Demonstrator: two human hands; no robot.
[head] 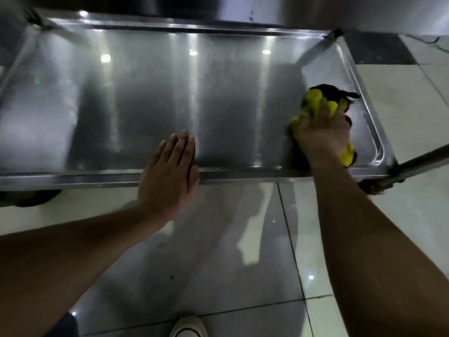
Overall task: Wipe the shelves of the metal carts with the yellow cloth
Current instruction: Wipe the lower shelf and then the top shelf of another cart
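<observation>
A low stainless-steel cart shelf [150, 98] with a raised rim spans the upper half of the view. My right hand [323, 132] presses a bunched yellow cloth [313, 99] with dark patches onto the shelf's right end, close to the right rim. My left hand [170, 171] lies flat, fingers together, on the shelf's near edge around the middle, holding nothing.
A cart leg tube [418, 164] slants out at the near right corner above a caster [371, 188]; another caster [31, 198] shows at near left. Glossy floor tiles [218, 251] lie below, and my white shoe [187, 327] shows at the bottom edge. A steel panel rises behind the cart.
</observation>
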